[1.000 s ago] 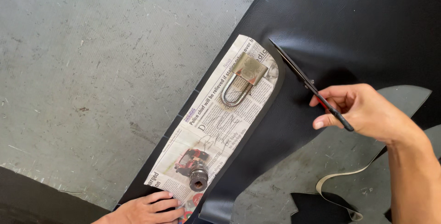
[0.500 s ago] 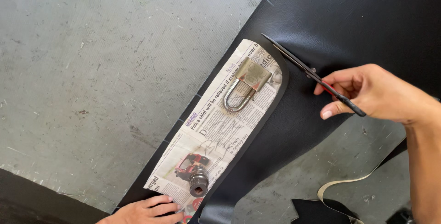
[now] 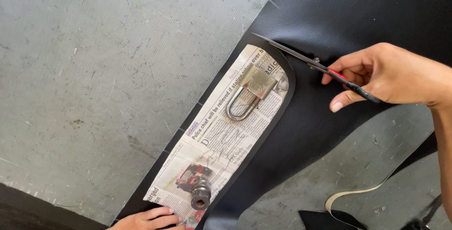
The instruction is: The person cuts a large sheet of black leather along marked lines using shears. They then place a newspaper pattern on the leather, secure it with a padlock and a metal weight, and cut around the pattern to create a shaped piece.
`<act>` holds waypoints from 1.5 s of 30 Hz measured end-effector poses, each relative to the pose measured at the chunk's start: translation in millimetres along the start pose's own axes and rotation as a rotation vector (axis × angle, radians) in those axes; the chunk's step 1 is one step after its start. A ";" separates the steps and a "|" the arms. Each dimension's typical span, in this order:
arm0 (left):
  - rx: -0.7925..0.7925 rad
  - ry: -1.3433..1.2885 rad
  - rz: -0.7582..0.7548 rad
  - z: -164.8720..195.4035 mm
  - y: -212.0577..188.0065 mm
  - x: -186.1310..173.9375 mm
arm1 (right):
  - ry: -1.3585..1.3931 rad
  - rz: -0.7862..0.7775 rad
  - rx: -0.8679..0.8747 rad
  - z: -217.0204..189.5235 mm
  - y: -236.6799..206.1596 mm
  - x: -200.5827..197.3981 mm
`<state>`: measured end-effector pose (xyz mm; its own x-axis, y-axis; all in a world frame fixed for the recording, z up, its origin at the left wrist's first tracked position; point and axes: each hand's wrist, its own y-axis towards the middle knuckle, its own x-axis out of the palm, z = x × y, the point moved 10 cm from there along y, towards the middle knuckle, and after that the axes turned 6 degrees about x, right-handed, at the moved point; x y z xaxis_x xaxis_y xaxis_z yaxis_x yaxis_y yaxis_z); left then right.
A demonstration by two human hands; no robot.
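My right hand grips a pair of black scissors with red inside the handles. Their blades point left, tip touching the black leather-like sheet just above the rounded top of a newspaper pattern. The pattern lies on the sheet, weighed down by a metal padlock near its top and a small dark metal cylinder near its bottom. My left hand presses flat on the pattern's lower end at the frame's bottom edge, partly cut off.
Grey concrete floor fills the left side. A cut curve of the sheet exposes floor at lower right, where a thin pale offcut strip and a black scrap lie.
My right hand and the scissors have shifted right and up, with the blades now lying flatter toward the pattern's top. The left hand stays on the pattern's lower end.
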<state>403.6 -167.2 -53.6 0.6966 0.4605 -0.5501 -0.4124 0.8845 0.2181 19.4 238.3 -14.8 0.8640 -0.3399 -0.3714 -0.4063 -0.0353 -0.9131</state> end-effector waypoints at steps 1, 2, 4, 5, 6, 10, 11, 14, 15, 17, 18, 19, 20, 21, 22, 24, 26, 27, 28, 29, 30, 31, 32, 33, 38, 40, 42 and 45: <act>-0.039 -0.033 0.001 -4.1 -2.0 2.1 | 0.009 -0.005 0.001 -1.5 0.7 -1.4; -0.024 -0.023 0.010 -2.6 -2.6 3.0 | 0.016 -0.012 0.002 -3.1 1.8 -2.1; -0.001 -0.008 0.029 -0.4 -3.2 2.7 | 0.013 -0.021 0.031 -3.9 3.3 -2.7; 0.005 -0.003 0.027 0.2 -3.4 2.7 | 0.004 -0.017 0.058 -3.1 3.4 -3.9; 0.013 0.002 0.026 0.7 -2.5 2.6 | -0.004 -0.013 0.087 -1.9 3.4 -5.2; 0.024 0.013 0.003 1.3 1.5 -1.3 | -0.044 0.007 0.059 -15.3 1.0 -10.8; 0.042 0.035 -0.007 3.1 2.6 -2.7 | -0.056 0.028 0.021 -23.2 -0.4 -12.9; 0.093 0.081 -0.024 7.7 5.1 -6.7 | -0.081 0.098 -0.028 -38.8 -10.7 -19.7; 0.101 0.093 -0.021 7.7 5.2 -8.7 | -0.091 0.126 -0.039 -44.9 -12.9 -22.4; 0.142 0.155 -0.030 9.7 7.1 -8.4 | -0.108 0.151 -0.053 -50.4 -20.7 -23.1; 0.181 0.202 -0.044 12.2 8.8 -6.2 | -0.112 0.171 -0.047 -48.0 -28.7 -22.8; 0.236 0.249 -0.057 14.7 10.4 -3.5 | -0.088 0.225 -0.079 -48.0 -39.1 -20.0; 0.216 0.234 -0.047 11.9 14.1 -3.8 | -0.061 0.285 -0.109 -44.3 -50.2 -16.1; 0.197 0.223 -0.036 9.7 17.8 -4.4 | 0.090 0.333 -0.176 -41.0 -63.9 -7.6; 0.169 0.211 -0.027 6.5 22.1 -6.1 | 0.238 0.377 -0.253 -36.5 -79.0 5.4; 0.211 0.261 0.089 13.5 29.8 -21.4 | 0.567 0.379 -0.138 4.0 -105.8 54.4; 0.255 0.276 0.128 23.8 36.2 -34.3 | 0.747 0.439 -0.137 30.7 -137.7 113.7; 0.280 0.265 0.101 28.9 38.7 -38.3 | 0.846 0.419 -0.060 45.6 -147.4 152.3; 0.306 0.247 0.073 36.2 41.4 -41.1 | 0.947 0.394 0.023 61.4 -158.0 192.0; 0.288 0.247 0.086 39.6 43.4 -48.5 | 1.027 0.381 0.039 69.4 -168.9 227.4; 0.276 0.245 0.101 42.6 46.5 -54.1 | 1.106 0.371 0.056 76.4 -176.6 258.1; 0.262 0.237 0.116 45.9 48.0 -58.6 | 1.147 0.383 0.063 80.7 -184.2 284.6; 0.259 0.237 0.121 49.1 49.7 -60.0 | 1.191 0.394 0.078 86.7 -192.9 309.7; 0.260 0.233 0.123 51.8 50.5 -59.0 | 1.239 0.407 0.095 93.1 -200.8 330.0; 0.258 0.325 0.143 50.9 46.4 -36.6 | 1.330 0.441 0.110 97.8 -221.3 391.8; 0.283 0.378 0.169 50.7 40.5 -29.8 | 1.335 0.477 0.091 96.4 -229.0 403.7; 0.228 0.368 0.107 43.3 38.5 -21.6 | 1.321 0.514 0.046 92.4 -237.4 413.0; 0.152 0.359 0.034 41.5 44.2 -20.5 | 1.290 0.591 0.026 90.4 -249.8 427.8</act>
<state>395.4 -134.4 0.8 0.4232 0.4583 -0.7816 -0.3219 0.8824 0.3431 517.4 186.6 39.2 -0.3077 -0.9048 -0.2944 -0.5888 0.4241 -0.6880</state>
